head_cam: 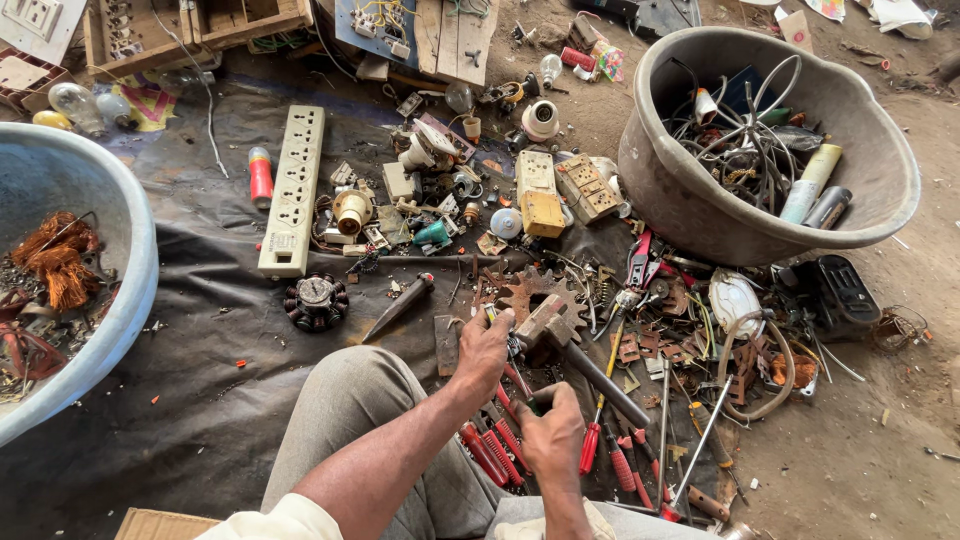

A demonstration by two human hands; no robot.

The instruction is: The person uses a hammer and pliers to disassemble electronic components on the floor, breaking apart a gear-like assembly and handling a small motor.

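Dark tarp: 2 tubs, 1 hammer, 2 hands.

small metal part under left hand hidden by closed fingers; tool in right hand mostly covered, kind unclear. blue basin cut off at left edge. wooden crates cropped at top. tangled contents of grey tub too jumbled to tell.

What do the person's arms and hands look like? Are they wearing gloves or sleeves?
No gloves: the left hand and right hand are both bare. The forearms are bare too. A pale cream sleeve shows only near the picture's bottom edge, on the left arm. No watch, rings or bracelets show.
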